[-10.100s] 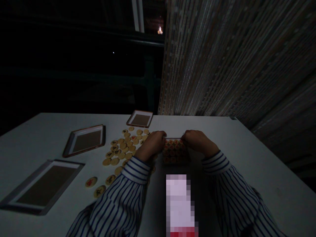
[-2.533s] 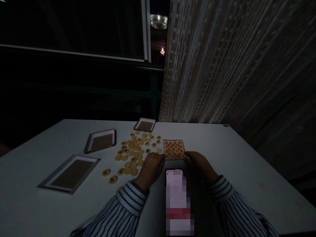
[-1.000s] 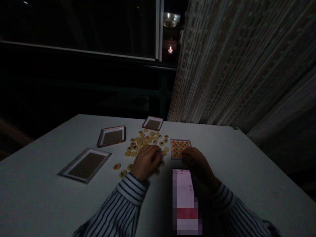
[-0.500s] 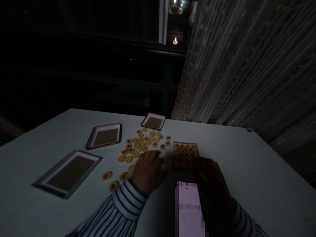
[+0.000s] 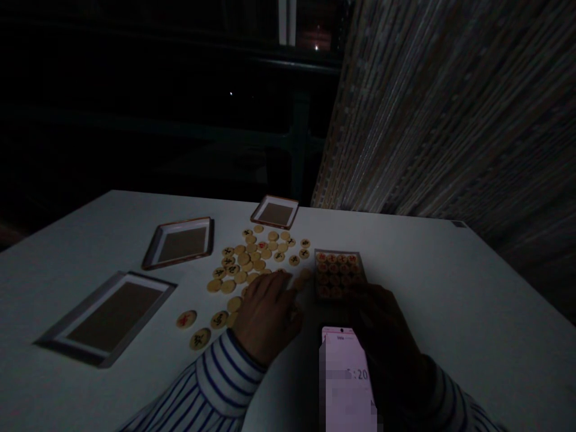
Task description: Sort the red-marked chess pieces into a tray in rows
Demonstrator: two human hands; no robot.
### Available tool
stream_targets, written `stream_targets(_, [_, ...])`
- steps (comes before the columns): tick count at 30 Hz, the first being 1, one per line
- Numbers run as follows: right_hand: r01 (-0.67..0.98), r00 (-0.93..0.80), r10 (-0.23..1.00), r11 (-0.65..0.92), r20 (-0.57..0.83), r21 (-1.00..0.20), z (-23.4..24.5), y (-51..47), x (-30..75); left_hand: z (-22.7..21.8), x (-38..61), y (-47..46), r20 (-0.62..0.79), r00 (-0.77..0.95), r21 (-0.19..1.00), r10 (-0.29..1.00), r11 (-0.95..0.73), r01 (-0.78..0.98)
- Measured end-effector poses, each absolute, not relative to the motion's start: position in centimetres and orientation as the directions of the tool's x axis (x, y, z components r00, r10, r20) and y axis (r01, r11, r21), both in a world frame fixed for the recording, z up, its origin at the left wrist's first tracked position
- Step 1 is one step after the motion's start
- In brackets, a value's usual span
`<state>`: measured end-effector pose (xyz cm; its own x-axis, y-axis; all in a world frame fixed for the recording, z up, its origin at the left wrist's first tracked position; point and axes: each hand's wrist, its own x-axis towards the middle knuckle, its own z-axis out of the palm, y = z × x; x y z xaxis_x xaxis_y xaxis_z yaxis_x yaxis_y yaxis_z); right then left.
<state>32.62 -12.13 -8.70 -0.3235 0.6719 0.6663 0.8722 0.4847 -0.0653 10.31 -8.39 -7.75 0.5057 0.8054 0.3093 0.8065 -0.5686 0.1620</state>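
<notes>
A small square box [image 5: 337,274] filled with red-marked round wooden discs sits on the white table [image 5: 472,312]. Left of it lies a scatter of several loose discs [image 5: 252,258], some with black marks, some red. My left hand [image 5: 267,312] rests palm down on the near edge of that scatter, its fingers curled over discs. My right hand [image 5: 387,330] is in deep shadow just in front of the box, its fingertips at the box's near edge; its fingers are hard to make out.
Three shallow box lids or trays lie on the table: a large one [image 5: 108,318] at near left, a middle one [image 5: 180,243], a small one [image 5: 275,213] further back. A lit phone [image 5: 346,378] stands near me. A woven curtain [image 5: 450,108] hangs on the right.
Ten seconds ago both hands held the far side of the disc box. Since then the left hand moved onto the loose discs and the right drew back to the box's near edge.
</notes>
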Motion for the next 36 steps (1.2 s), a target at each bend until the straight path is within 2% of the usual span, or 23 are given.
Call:
stream_targets(12, [0.867,-0.321,0.706,0.487,0.631,-0.104,-9.13,-12.08,32.72,-8.12,10.39,-8.41,0.295,0.507,0.153,0.81,-0.564,0.812])
stream_targets(27, [0.864,-0.315,0.694,0.492,0.648,-0.107,-8.64,-12.16,32.51,-8.23,10.24,-8.38,0.263,0.532,0.16,0.805,-0.58,0.799])
stream_targets(36, [0.858,-0.311,0.709,0.496,0.633,-0.133,-8.58,-12.25,32.53,-7.76,10.59,-8.32,0.407,0.513,0.233,0.756,-0.629,0.742])
